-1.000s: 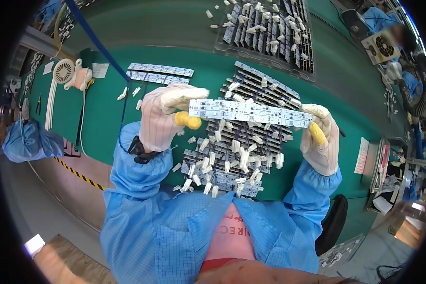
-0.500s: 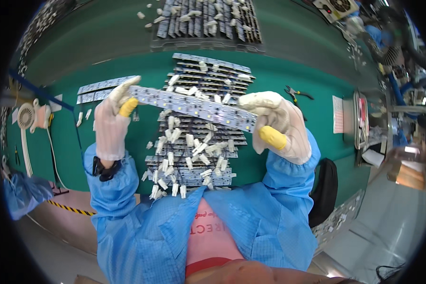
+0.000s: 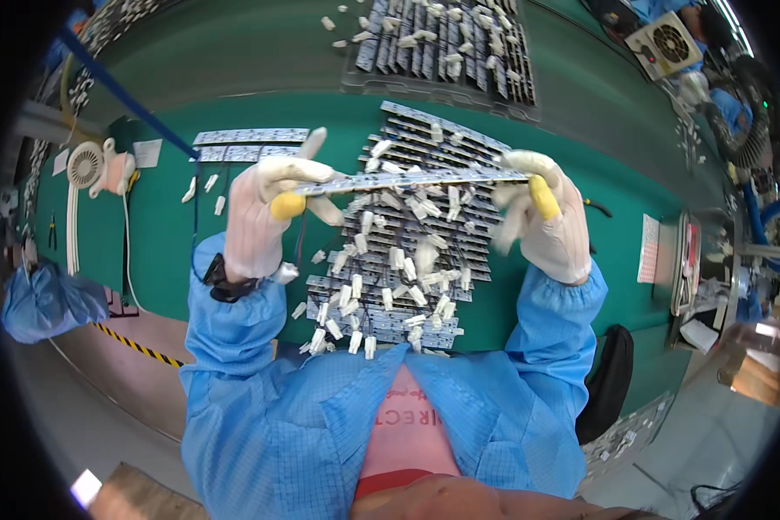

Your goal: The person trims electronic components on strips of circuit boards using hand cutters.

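Note:
Between my hands I hold up one LED strip board point(image 3: 416, 179), a long narrow circuit board now seen nearly edge-on. My left hand point(image 3: 290, 189) pinches its left end, the yellow-tipped thumb in front and some fingers spread. The right end sits between the yellow-tipped thumb and fingers of my right hand point(image 3: 546, 208). Both hands wear white gloves. Under the board lies a stack of LED strip boards point(image 3: 381, 316) in overlapping rows, with many white connectors point(image 3: 396, 257) on short wires. Two separate boards point(image 3: 250, 153) lie beyond my left hand.
A clear tray point(image 3: 442, 97) full of boards stands at the far side. Left are a small fan point(image 3: 85, 165) and a paper slip point(image 3: 147, 153); a blue strap point(image 3: 126, 91) crosses there. Partly hidden pliers point(image 3: 598, 208) and a printed sheet point(image 3: 648, 249) lie right, near a metal-edged bin point(image 3: 686, 264).
The held board has turned from showing its LED face, sloping down rightward, to nearly level and edge-on. My right hand has risen relative to the left. The whole view has shifted.

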`<state>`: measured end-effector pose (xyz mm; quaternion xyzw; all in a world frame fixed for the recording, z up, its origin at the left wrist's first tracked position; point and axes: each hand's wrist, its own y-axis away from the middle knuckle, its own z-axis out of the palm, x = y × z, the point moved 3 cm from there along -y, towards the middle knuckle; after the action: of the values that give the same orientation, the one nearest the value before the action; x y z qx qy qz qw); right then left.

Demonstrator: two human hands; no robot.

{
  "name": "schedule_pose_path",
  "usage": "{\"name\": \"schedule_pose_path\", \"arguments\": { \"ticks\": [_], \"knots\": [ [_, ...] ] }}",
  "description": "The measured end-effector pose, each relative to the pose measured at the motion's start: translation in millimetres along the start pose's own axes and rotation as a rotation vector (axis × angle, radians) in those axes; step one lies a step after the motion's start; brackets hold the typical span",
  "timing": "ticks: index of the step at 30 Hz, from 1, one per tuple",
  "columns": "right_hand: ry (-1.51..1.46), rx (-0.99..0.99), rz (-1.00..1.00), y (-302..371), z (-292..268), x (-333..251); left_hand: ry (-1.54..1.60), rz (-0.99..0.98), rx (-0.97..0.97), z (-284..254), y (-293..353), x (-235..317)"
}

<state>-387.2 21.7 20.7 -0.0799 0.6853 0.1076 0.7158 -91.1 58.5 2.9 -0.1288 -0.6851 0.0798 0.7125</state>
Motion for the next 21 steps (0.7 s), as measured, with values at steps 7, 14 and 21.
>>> {"name": "schedule_pose_path", "arguments": {
  "ticks": [7,14,21],
  "knots": [
    [0.120,-0.112,-0.056,6,-3,-7,-0.576,-0.001,0.055,-2,3,1],
    [-0.227,-0.208,0.084,13,5,-9,-0.329,-0.193,0.274,6,-2,-7],
    [-0.433,-0.220,0.164,9,1,9,-0.372,-0.193,0.145,-5,5,-12]
  ]
}}
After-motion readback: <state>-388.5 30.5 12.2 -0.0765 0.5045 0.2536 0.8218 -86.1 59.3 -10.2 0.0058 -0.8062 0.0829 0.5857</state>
